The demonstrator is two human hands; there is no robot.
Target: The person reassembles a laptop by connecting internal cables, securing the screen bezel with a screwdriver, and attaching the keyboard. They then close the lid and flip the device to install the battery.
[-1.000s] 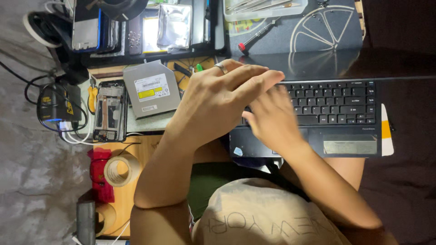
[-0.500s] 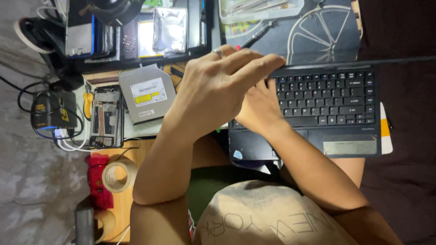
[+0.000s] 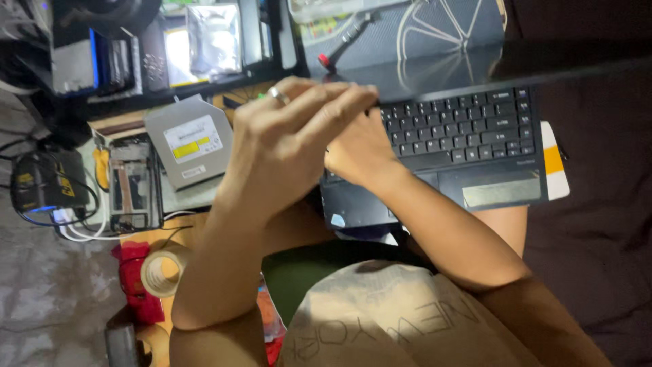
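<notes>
A black laptop [image 3: 468,132] lies open across my lap, keyboard up. My left hand [image 3: 292,146], a ring on one finger, reaches over the keyboard's left end with its fingers stretched towards the hinge; nothing shows in its grasp. My right hand [image 3: 356,156] sits curled on the left side of the keyboard, partly under the left hand. Whether it holds anything is hidden.
To the left lie a grey optical drive [image 3: 189,141], an opened metal drive frame [image 3: 132,183] and a black power brick [image 3: 44,187] with cables. A tape roll [image 3: 161,272] rests on a red object [image 3: 139,299]. A red-tipped screwdriver [image 3: 343,44] and a silver bag [image 3: 214,37] lie at the back.
Both hands stay at the keyboard's left end. My left hand has shifted a little towards the hinge, covering more of the right hand. The view has drifted slightly.
</notes>
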